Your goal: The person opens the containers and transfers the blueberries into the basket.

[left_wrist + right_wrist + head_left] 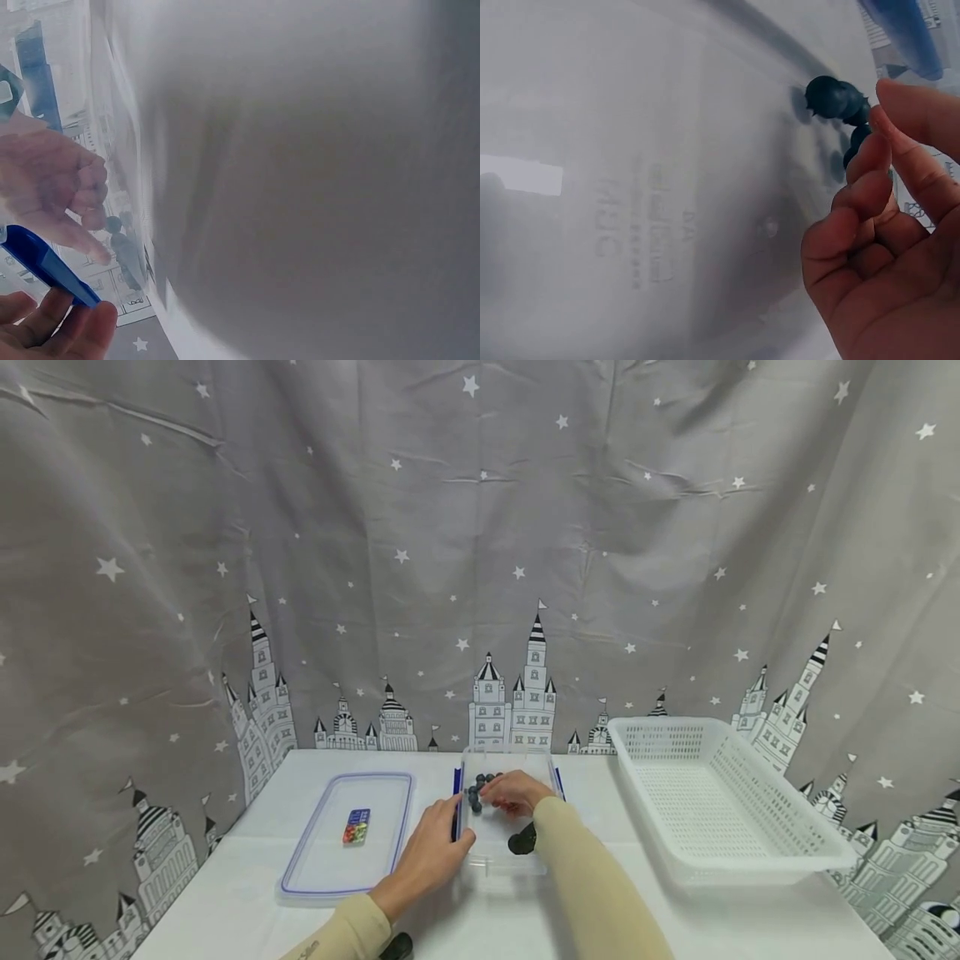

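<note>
A clear plastic food container [487,864] with blue side latches stands in the middle of the table. Several blueberries [476,797] lie together inside it, towards its left wall. My left hand [435,852] is at that wall and holds the blue latch [49,266] between its fingertips. My right hand [519,793] reaches into the container beside the blueberries [832,97]. Its fingers are loosely bent, thumb and index tips close together, and no berry shows between them. The right hand's fingertips hide part of the berry group.
The container's lid [318,864], blue-edged with a fruit label [357,827], lies flat at the left. At the right stands a white perforated plastic basket [712,802]. A grey curtain [420,527] with castles and stars hangs behind the table.
</note>
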{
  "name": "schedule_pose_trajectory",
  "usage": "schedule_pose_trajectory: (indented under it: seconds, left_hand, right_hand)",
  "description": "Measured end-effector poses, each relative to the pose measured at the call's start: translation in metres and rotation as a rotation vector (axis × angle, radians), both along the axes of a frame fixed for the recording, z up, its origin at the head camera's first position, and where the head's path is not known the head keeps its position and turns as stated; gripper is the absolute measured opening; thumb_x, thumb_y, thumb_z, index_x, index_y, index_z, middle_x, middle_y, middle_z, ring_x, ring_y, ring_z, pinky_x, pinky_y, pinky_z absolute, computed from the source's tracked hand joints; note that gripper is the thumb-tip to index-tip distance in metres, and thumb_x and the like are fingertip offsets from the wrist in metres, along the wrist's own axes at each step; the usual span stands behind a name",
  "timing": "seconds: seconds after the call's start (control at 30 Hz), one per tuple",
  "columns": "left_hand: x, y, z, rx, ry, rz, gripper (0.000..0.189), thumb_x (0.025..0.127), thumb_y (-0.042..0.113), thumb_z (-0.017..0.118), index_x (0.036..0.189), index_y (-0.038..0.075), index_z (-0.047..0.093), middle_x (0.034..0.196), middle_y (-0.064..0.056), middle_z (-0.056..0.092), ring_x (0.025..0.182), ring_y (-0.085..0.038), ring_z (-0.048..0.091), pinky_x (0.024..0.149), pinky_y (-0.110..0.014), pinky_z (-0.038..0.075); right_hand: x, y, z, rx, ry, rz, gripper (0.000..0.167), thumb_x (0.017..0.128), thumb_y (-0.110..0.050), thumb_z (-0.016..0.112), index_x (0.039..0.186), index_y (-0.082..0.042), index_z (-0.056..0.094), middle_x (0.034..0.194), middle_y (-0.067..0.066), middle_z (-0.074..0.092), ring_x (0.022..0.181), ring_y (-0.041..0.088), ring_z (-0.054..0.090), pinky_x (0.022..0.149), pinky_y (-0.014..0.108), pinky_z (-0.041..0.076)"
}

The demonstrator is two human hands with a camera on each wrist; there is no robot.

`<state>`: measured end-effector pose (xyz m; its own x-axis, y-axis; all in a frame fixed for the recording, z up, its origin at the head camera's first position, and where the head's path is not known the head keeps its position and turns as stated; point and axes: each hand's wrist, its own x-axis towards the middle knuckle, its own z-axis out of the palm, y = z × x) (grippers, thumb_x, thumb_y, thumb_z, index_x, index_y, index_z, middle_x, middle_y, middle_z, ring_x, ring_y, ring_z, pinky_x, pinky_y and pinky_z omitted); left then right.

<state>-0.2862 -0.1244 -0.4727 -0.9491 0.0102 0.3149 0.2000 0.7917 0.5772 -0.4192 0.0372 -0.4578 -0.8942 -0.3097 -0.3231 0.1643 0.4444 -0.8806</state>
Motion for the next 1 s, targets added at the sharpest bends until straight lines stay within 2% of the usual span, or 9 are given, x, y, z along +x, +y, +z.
schedule_pose_trajectory:
  seconds: [0.1,0.3,0.53,0.77,1.0]
  left_hand:
    - [0.0,0.001,0.0,0.012,-0.012,-0.007,0.068,0.089,0.031,0.06,0.149,0.004,0.046,0.131,-0.014,0.058,0.115,-0.025,0.055,0.103,-0.05,0.046]
    - [-0.001,0.002,0.001,0.012,-0.031,-0.009,0.067,0.091,0.032,0.06,0.151,0.005,0.044,0.139,-0.015,0.055,0.126,-0.031,0.053,0.108,-0.052,0.042]
    - [-0.001,0.004,0.002,0.02,-0.033,-0.015,0.067,0.091,0.03,0.059,0.151,0.004,0.043,0.139,-0.015,0.055,0.123,-0.028,0.054,0.107,-0.051,0.043]
    - [-0.001,0.004,0.002,0.032,-0.047,-0.01,0.068,0.092,0.031,0.058,0.152,0.004,0.042,0.144,-0.016,0.052,0.131,-0.031,0.05,0.11,-0.052,0.04]
    - [-0.002,0.003,0.003,0.039,-0.006,0.001,0.063,0.091,0.029,0.06,0.147,0.002,0.046,0.138,-0.018,0.056,0.124,-0.033,0.054,0.104,-0.052,0.044]
  right_hand:
    - [0.0,0.0,-0.002,0.022,-0.004,-0.007,0.021,0.086,-0.014,0.075,0.106,-0.008,0.077,0.074,-0.001,0.06,0.064,0.012,0.047,0.061,0.025,0.041]
    - [0.0,0.002,-0.002,0.029,-0.001,-0.035,0.025,0.086,-0.013,0.075,0.11,-0.007,0.076,0.074,-0.001,0.059,0.064,0.012,0.048,0.058,0.023,0.04]
    - [-0.001,0.001,-0.005,0.063,0.012,-0.03,0.022,0.086,-0.013,0.076,0.107,-0.008,0.077,0.073,-0.002,0.058,0.063,0.012,0.047,0.057,0.023,0.04]
    - [0.003,-0.003,-0.001,0.128,0.039,-0.014,0.022,0.086,-0.013,0.076,0.108,-0.011,0.078,0.069,-0.003,0.056,0.06,0.011,0.045,0.055,0.022,0.038]
    - [0.002,-0.008,-0.004,0.177,0.075,0.026,0.026,0.084,-0.012,0.077,0.111,-0.011,0.078,0.067,-0.003,0.056,0.058,0.009,0.044,0.053,0.021,0.037]
